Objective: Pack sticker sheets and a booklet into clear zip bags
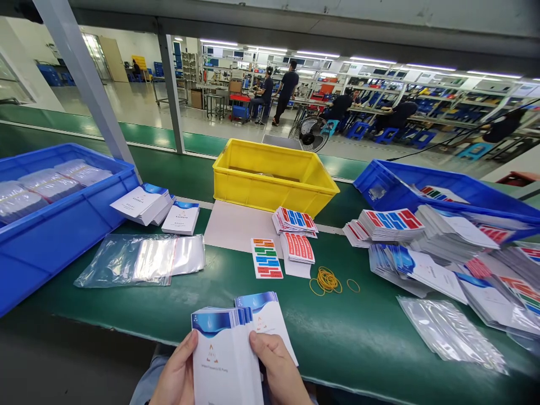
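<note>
Between my left hand (177,368) and my right hand (278,363) is a fanned stack of white booklets (223,360) with blue wavy tops. My left fingers close on its left edge; my right thumb presses its right side. Another booklet pile (268,318) lies on the green table just behind, partly covered by the held stack and my right hand. Farther back sit a coloured sticker sheet (267,259), a pile of red label sheets (298,247), striped sticker sheets (295,218) and a heap of yellow rubber bands (327,280).
A yellow bin (274,191) stands at the back, with blue bins (63,225) (442,197) on both sides. Clear plastic bags (122,259) lie left, more clear bags (451,332) right. Booklet stacks (181,218) and mixed piles (439,275) flank the middle. People work in the background.
</note>
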`<action>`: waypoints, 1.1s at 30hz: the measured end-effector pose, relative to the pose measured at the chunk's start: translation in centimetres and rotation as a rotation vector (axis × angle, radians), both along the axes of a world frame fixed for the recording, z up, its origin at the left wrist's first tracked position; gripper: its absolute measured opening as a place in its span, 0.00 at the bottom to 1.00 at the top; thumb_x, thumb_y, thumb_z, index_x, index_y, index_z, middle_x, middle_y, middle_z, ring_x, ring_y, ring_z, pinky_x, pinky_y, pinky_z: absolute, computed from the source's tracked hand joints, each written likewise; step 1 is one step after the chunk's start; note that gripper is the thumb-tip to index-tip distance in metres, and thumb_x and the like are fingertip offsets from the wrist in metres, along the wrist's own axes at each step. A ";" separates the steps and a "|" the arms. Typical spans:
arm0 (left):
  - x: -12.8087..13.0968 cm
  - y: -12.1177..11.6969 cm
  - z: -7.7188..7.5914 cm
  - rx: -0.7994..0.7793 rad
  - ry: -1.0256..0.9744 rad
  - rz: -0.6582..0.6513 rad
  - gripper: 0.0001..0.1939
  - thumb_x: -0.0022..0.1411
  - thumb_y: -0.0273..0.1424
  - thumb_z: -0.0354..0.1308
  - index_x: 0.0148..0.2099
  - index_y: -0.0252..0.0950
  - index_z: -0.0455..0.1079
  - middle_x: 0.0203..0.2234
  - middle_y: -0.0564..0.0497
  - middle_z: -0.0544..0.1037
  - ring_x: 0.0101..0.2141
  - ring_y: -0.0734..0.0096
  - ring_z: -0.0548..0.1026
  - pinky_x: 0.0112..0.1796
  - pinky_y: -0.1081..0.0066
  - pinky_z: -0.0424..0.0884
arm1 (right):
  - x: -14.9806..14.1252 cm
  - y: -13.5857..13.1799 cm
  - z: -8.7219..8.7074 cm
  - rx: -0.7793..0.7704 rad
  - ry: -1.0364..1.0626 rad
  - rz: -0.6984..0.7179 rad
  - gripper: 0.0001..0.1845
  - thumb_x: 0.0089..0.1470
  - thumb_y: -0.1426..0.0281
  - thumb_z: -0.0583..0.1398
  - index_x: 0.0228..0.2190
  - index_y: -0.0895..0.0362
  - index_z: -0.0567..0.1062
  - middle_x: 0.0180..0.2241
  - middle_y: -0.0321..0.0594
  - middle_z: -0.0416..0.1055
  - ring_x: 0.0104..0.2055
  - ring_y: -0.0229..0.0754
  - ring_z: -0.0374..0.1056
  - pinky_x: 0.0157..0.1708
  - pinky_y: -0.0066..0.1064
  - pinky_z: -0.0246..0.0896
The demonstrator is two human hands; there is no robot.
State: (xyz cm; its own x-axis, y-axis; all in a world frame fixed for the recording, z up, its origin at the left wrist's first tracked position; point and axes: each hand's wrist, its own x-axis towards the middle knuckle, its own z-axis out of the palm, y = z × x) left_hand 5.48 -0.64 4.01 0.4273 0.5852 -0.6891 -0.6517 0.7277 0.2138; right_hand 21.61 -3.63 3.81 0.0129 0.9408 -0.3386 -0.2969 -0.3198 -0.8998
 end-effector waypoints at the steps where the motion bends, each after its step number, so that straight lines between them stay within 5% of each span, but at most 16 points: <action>1: 0.0 0.0 -0.1 -0.001 0.006 0.001 0.10 0.55 0.30 0.59 0.41 0.33 0.73 0.35 0.45 0.81 0.43 0.54 0.75 0.47 0.58 0.67 | -0.1 0.1 0.2 0.011 -0.014 0.008 0.28 0.49 0.49 0.56 0.17 0.62 0.73 0.16 0.37 0.64 0.21 0.37 0.57 0.23 0.28 0.54; 5: -0.2 0.0 -0.6 0.029 0.068 0.024 0.06 0.55 0.30 0.59 0.35 0.33 0.73 0.31 0.46 0.81 0.40 0.55 0.76 0.47 0.57 0.67 | -0.4 -0.1 1.4 0.113 -0.152 -0.050 0.21 0.50 0.54 0.58 0.32 0.59 0.76 0.26 0.39 0.71 0.28 0.41 0.65 0.30 0.30 0.60; 11: -0.9 0.4 -0.6 0.048 0.048 -0.006 0.12 0.56 0.33 0.58 0.41 0.32 0.72 0.35 0.42 0.80 0.41 0.52 0.76 0.47 0.53 0.66 | 1.8 -0.4 2.5 0.129 -0.207 -0.133 0.21 0.52 0.57 0.57 0.42 0.59 0.72 0.30 0.43 0.75 0.30 0.44 0.70 0.30 0.30 0.65; 14: -1.3 0.6 -0.6 0.042 0.067 0.023 0.10 0.55 0.30 0.59 0.40 0.33 0.72 0.34 0.44 0.81 0.41 0.52 0.76 0.47 0.54 0.67 | 4.4 0.1 1.8 0.109 -0.256 -0.161 0.26 0.51 0.58 0.58 0.48 0.59 0.67 0.37 0.48 0.74 0.35 0.47 0.71 0.34 0.36 0.67; 19: -1.2 0.5 -0.3 0.011 0.118 0.050 0.09 0.53 0.26 0.60 0.39 0.33 0.72 0.30 0.46 0.81 0.38 0.53 0.77 0.45 0.56 0.69 | 6.1 0.9 -0.4 0.172 -0.710 -0.402 0.23 0.49 0.62 0.59 0.46 0.56 0.68 0.46 0.49 0.68 0.46 0.49 0.66 0.45 0.42 0.63; 23: -1.0 0.4 -0.3 -0.022 0.099 0.017 0.11 0.54 0.28 0.60 0.41 0.31 0.72 0.30 0.44 0.81 0.36 0.53 0.78 0.43 0.55 0.71 | 5.1 0.8 -0.4 0.304 -0.775 -0.234 0.14 0.54 0.66 0.55 0.42 0.56 0.72 0.43 0.47 0.71 0.41 0.45 0.69 0.40 0.35 0.68; 28: -1.6 0.4 -0.6 0.039 0.125 0.015 0.07 0.56 0.28 0.57 0.36 0.31 0.75 0.31 0.43 0.81 0.36 0.54 0.78 0.44 0.57 0.71 | 5.4 -0.4 0.3 0.504 -1.158 -0.164 0.12 0.55 0.70 0.53 0.40 0.57 0.72 0.42 0.48 0.71 0.43 0.48 0.69 0.41 0.37 0.67; 33: -2.9 0.7 -0.5 0.042 0.208 0.090 0.10 0.59 0.27 0.52 0.33 0.34 0.76 0.29 0.45 0.82 0.33 0.57 0.79 0.42 0.56 0.73 | 4.8 -2.6 -1.3 0.802 -1.411 0.201 0.29 0.45 0.66 0.61 0.49 0.61 0.66 0.49 0.57 0.67 0.50 0.58 0.63 0.46 0.49 0.62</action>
State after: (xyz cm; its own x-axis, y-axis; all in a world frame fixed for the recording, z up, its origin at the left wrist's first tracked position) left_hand 2.54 0.02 3.47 0.2231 0.6446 -0.7313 -0.6521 0.6563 0.3795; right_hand 26.41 -6.20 2.56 -0.2669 0.8844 0.3828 0.8433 0.4066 -0.3514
